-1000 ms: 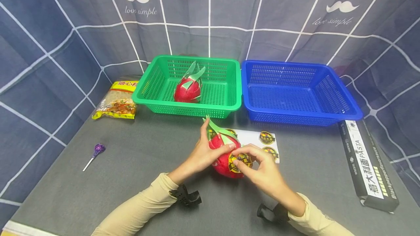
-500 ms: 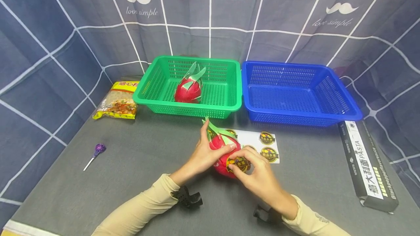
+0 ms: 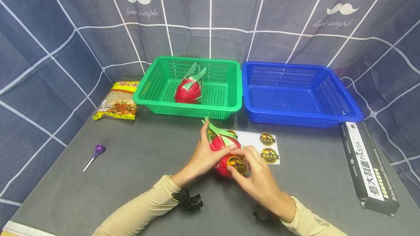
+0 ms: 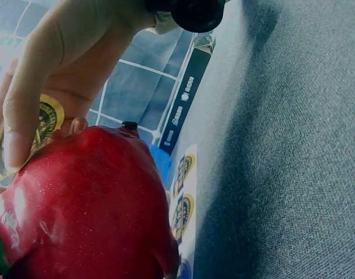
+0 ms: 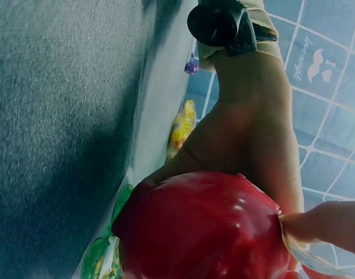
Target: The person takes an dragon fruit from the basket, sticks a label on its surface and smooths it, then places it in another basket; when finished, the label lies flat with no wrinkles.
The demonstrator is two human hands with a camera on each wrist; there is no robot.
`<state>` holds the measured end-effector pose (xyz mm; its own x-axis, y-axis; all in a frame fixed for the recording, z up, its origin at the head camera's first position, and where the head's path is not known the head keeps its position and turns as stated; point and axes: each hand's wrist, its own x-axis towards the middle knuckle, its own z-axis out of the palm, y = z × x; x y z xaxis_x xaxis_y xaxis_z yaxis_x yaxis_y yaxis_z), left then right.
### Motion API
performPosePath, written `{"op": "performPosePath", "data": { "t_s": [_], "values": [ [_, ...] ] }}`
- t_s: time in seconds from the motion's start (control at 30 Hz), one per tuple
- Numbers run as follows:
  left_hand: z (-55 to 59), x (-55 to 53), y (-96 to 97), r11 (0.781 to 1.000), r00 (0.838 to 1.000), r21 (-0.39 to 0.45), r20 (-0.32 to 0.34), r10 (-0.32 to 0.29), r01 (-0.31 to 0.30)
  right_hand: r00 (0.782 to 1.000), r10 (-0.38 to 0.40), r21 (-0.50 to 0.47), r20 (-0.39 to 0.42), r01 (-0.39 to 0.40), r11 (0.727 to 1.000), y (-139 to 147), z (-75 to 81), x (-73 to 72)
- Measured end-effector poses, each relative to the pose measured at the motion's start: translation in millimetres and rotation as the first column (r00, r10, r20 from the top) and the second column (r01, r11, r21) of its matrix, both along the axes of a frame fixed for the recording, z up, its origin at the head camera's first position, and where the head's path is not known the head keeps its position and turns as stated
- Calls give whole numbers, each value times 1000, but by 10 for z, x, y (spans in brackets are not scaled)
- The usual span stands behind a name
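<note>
Right hand (image 3: 259, 178), pinching sticker (image 3: 237, 165), has edged left; left hand (image 3: 204, 153) grips dragon fruit (image 3: 222, 166); label looks partly stuck.

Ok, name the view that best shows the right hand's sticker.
Head view: there the sticker shows its printed face mostly uncovered. In the left wrist view, the right hand partly covers it; the right wrist view catches it steeply slanted, print unreadable.
</note>
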<state>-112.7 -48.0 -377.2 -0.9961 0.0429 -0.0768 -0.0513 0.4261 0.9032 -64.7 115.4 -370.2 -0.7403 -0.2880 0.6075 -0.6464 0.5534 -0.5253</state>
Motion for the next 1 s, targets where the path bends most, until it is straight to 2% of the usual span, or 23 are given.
{"op": "performPosePath", "data": {
  "t_s": [0.3, 0.6, 0.83, 1.0],
  "values": [
    [-4, 2, 19, 995, 999, 95, -33, 38, -34, 999, -44, -59, 27, 45, 997, 1, -18, -30],
    [-31, 23, 19, 970, 991, 239, -114, 66, -37, 984, -94, -89, 151, 108, 990, -20, -70, -70],
    [-52, 51, 34, 958, 969, 286, -241, 57, 15, 982, -74, -135, 173, 98, 986, -26, -155, -114],
    [-77, 63, 35, 950, 950, 308, -310, 50, 50, 986, -72, -111, 153, 90, 990, -26, -195, -120]
  ]
}}
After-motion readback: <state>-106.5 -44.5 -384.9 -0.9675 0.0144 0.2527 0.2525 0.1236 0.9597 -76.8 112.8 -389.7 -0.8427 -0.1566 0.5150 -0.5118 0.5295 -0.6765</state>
